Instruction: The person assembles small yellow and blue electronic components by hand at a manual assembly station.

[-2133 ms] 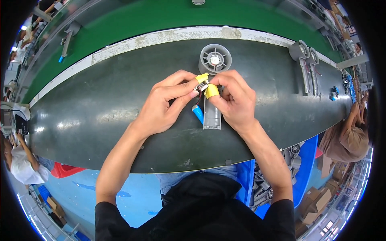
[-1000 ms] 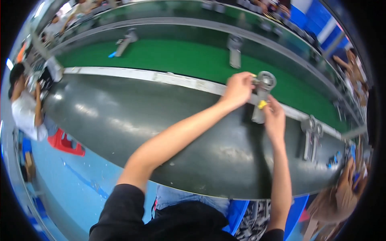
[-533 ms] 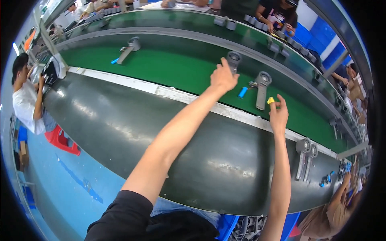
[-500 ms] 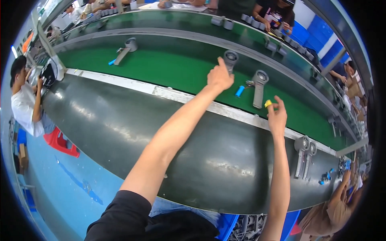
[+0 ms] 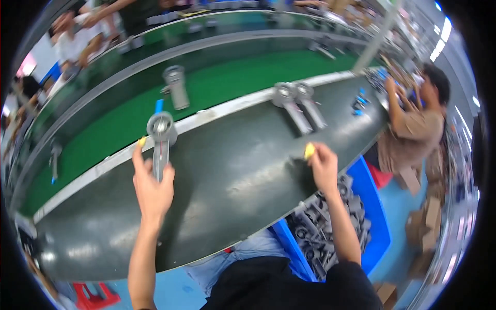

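My left hand (image 5: 153,194) is closed round the handle of a grey plastic housing (image 5: 161,125) with a round, hollow head, held above the dark table near the white ledge. Its index finger points along the handle, a yellow cover at the tip. Over the table to the right, my right hand (image 5: 324,168) has loosely bent fingers; a yellow cover (image 5: 309,150) shows at one fingertip, and I see nothing held. Behind the held housing, a blue cylinder (image 5: 159,106) lies beside another grey housing (image 5: 176,89) on the green belt (image 5: 121,116).
Two more grey housings (image 5: 298,107) lie on the dark table (image 5: 232,175), with small blue parts (image 5: 359,102) farther right. Below my right arm stands a blue bin (image 5: 381,235) full of grey parts. A person in brown (image 5: 416,129) works at the right end.
My left hand has taken hold of a grey housing at the green belt and brought it nearer. My view has turned right. My right hand has come back over the dark table, its fingers more bent.
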A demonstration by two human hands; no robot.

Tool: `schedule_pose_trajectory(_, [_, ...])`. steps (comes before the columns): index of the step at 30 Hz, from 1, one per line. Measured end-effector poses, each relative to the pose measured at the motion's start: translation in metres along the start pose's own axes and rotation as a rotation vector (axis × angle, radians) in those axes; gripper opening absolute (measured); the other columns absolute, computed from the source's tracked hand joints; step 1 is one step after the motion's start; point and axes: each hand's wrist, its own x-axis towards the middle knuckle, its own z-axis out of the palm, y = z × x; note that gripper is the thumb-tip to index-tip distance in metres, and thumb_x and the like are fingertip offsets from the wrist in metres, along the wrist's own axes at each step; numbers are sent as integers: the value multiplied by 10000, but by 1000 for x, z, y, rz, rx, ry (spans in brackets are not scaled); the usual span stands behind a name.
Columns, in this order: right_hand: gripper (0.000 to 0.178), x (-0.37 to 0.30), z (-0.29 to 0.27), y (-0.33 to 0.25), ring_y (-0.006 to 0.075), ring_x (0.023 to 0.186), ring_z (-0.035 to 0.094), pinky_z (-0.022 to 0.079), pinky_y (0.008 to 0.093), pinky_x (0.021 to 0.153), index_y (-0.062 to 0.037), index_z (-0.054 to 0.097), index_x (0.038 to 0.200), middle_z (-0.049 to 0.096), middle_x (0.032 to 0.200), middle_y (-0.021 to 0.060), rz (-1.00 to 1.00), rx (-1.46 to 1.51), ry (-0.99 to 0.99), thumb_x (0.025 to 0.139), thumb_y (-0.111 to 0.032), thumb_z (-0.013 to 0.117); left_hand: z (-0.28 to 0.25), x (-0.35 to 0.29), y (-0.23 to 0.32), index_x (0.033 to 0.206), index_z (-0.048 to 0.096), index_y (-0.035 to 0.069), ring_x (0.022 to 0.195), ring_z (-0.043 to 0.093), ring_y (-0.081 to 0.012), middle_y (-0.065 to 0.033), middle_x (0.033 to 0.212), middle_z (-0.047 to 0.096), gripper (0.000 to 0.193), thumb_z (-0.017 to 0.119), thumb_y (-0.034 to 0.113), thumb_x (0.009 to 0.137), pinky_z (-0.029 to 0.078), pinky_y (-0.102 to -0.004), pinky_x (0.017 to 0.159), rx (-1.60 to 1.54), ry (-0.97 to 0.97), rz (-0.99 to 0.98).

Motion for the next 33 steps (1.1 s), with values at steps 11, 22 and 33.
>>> schedule_pose_trajectory(11, [910, 187, -171, 154, 428, 1386, 331, 307, 557, 1091, -130, 385, 1475, 340, 1507, 262, 13, -1024, 712, 747, -528, 760, 53, -56, -18, 1468, 296, 13, 552, 368, -29, 33, 630, 416, 629, 624, 84, 936, 259, -217, 501, -174, -84, -33])
schedule_pose_trajectory(22, [507, 257, -223, 187, 372, 1185, 555, 412, 454, 1047, -156, 678, 1232, 561, 1345, 180, 80, -880, 531, 853, -488, 625, 51, -62, -29, 1459, 272, -33, 499, 330, -13, 51, 627, 396, 667, 625, 123, 914, 172, -207, 476, -153, -76, -71])
schedule_pose_trajectory(33, [386, 13, -80, 60, 392, 1225, 526, 428, 433, 1045, 17, 614, 1185, 548, 1293, 229, -177, -603, 285, 841, -143, 684, 48, -53, -22, 1473, 246, -12, 556, 434, -27, 8, 702, 557, 731, 682, 78, 894, 304, -186, 502, -250, -176, -14])
